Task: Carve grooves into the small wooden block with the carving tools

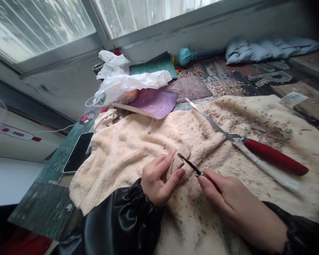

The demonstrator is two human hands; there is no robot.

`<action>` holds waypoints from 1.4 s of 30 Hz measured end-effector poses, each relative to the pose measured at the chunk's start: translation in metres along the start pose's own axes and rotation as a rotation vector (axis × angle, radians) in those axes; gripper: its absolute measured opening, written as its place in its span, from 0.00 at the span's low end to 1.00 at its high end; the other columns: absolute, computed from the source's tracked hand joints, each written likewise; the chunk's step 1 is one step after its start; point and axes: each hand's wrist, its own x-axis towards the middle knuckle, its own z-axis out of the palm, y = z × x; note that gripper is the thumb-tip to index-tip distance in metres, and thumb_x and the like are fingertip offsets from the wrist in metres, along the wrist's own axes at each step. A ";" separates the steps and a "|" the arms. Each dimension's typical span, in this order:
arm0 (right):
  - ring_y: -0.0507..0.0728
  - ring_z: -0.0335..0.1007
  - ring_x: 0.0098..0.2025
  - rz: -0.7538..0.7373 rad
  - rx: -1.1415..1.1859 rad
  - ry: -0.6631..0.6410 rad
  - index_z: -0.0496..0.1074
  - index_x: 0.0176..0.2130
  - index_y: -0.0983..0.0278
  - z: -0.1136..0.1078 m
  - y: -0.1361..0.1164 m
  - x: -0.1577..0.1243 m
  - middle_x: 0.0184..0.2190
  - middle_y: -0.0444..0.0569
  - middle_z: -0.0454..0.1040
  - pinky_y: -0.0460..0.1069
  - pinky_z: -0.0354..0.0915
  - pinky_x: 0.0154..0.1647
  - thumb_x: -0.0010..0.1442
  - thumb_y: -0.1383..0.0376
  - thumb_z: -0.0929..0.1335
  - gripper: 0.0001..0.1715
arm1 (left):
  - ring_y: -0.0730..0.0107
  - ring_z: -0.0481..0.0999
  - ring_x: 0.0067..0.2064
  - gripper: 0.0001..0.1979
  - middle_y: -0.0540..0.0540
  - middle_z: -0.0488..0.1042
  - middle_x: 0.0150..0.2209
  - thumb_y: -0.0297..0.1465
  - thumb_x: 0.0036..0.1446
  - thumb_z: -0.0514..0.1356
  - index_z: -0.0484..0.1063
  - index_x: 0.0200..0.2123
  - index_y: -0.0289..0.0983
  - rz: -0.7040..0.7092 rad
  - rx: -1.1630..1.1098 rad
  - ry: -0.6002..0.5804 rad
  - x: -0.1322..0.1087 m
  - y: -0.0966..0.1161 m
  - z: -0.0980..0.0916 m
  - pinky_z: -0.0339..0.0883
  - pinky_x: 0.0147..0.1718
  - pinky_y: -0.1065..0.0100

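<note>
Wood piece: From my remote seat I see a small pale wood piece (179,160) low in the middle of the view, above a cream fleece cloth (122,156). It is pinched in the left hand and sits just left of the right hand's fingertips.
Left hand: The left hand (159,179) is closed on the lower part of the piece, thumb on the near side and forefinger lying across the far side. The wrist enters from the lower left in a shiny black sleeve (122,223).
Right hand: The right hand (228,198) is closed on a small knife (191,166), whose red handle is mostly hidden by the fingers. The forefinger is stretched toward the blade, palm down, with the forearm coming in from the lower right.
Blade: Thin and dark, it slants up and to the left, and its tip meets the piece.
Cloth: It is spread over the worn green surface (50,209) and strewn with wood shavings.
Large knife: A red-handled large knife (275,157) lies on the cloth to the right, well apart from both hands.
Edges: A phone (78,152) lies at the cloth's left edge. A white plastic bag (122,79) and a purple sheet (155,102) lie near the window.
</note>
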 end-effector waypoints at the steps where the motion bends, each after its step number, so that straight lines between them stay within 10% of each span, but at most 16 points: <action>1: 0.53 0.67 0.20 0.030 0.057 -0.049 0.59 0.23 0.59 -0.003 -0.001 0.001 0.17 0.43 0.69 0.47 0.61 0.22 0.65 0.53 0.53 0.24 | 0.63 0.77 0.34 0.23 0.37 0.77 0.34 0.38 0.59 0.55 0.73 0.48 0.25 0.012 0.006 0.003 0.000 0.000 -0.001 0.72 0.32 0.68; 10: 0.47 0.49 0.14 0.269 0.598 -0.460 0.55 0.23 0.60 -0.016 -0.005 0.004 0.15 0.37 0.56 0.44 0.49 0.12 0.60 0.41 0.54 0.29 | 0.64 0.76 0.34 0.24 0.38 0.76 0.33 0.41 0.61 0.53 0.73 0.48 0.27 0.108 -0.110 0.016 -0.001 0.000 -0.003 0.71 0.31 0.68; 17: 0.50 0.63 0.17 -0.240 -0.110 0.269 0.61 0.25 0.62 0.000 0.006 0.002 0.16 0.40 0.64 0.45 0.57 0.18 0.66 0.55 0.56 0.22 | 0.61 0.76 0.37 0.26 0.37 0.77 0.36 0.45 0.60 0.52 0.74 0.47 0.30 -0.030 -0.118 0.049 -0.003 0.002 0.000 0.71 0.35 0.63; 25: 0.52 0.66 0.15 -0.298 -0.419 0.476 0.64 0.29 0.63 0.010 0.011 -0.002 0.16 0.42 0.67 0.47 0.56 0.16 0.67 0.55 0.55 0.22 | 0.62 0.76 0.35 0.25 0.38 0.77 0.35 0.46 0.60 0.52 0.75 0.46 0.31 -0.063 -0.068 0.046 -0.002 0.005 -0.001 0.71 0.35 0.64; 42: 0.50 0.58 0.19 0.135 0.337 -0.219 0.58 0.23 0.60 -0.013 -0.005 0.002 0.17 0.41 0.62 0.46 0.58 0.20 0.63 0.48 0.56 0.25 | 0.61 0.76 0.37 0.20 0.39 0.77 0.35 0.42 0.61 0.52 0.76 0.34 0.33 -0.055 -0.205 -0.017 -0.002 0.003 0.000 0.70 0.36 0.63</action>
